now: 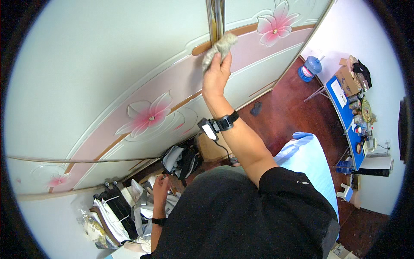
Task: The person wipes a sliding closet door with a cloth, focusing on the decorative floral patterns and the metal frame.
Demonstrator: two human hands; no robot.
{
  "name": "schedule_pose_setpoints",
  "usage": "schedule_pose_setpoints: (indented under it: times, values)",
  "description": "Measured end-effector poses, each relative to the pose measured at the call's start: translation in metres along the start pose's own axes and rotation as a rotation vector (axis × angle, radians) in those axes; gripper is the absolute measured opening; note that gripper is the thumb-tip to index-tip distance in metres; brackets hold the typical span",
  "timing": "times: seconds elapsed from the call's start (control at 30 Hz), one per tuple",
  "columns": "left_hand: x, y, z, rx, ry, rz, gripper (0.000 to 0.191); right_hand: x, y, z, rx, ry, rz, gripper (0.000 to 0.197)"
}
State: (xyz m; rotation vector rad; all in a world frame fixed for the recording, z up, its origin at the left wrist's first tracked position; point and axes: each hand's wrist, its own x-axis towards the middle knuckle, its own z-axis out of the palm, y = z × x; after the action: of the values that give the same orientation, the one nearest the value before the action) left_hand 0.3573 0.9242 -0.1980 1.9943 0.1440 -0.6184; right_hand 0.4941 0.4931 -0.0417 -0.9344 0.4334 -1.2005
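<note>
My right hand [216, 77] is shut on a crumpled pale grey cloth [216, 51]. The cloth lies against the front of a wardrobe with sliding doors [106, 64], across the metal edge strip [216, 19] where two panels meet. These panels are white and pink, with raised flower patterns [150, 115] and brown bands. Lower down on the left, my left hand [160, 184] hangs beside my body with its fingers partly curled, above piled bags. Whether anything small sits between those fingers is unclear. A strap with a small device [223, 123] circles my right wrist.
Bags and wrapped goods [113, 217] crowd the lower left, near a dark bag [181, 160] and a cardboard box [212, 145]. Light blue fabric [304, 155] spreads at my right. Beyond stand a blue folding table [351, 136] with jars, a water bottle [310, 68] and a stool [345, 192].
</note>
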Motion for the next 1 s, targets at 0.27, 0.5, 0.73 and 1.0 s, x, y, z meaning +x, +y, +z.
schedule_pose_setpoints:
  times: [0.27,0.5,0.73,1.0]
  values:
    - [0.014,0.003,-0.006,0.059,-0.043,0.027,0.051,-0.036,0.041,0.034,-0.751,0.026,-0.419,0.051]
    - [0.023,0.008,-0.006,0.046,-0.031,0.051,0.05,-0.033,0.043,-0.017,-0.736,-0.148,-0.437,0.047]
    - [0.024,0.014,-0.001,0.085,-0.075,0.064,0.05,-0.038,0.015,0.01,-0.693,-0.152,-0.472,0.043]
    - [0.021,-0.006,-0.011,0.005,-0.079,0.054,0.053,-0.005,0.012,-0.034,-1.019,-0.387,-0.786,0.048]
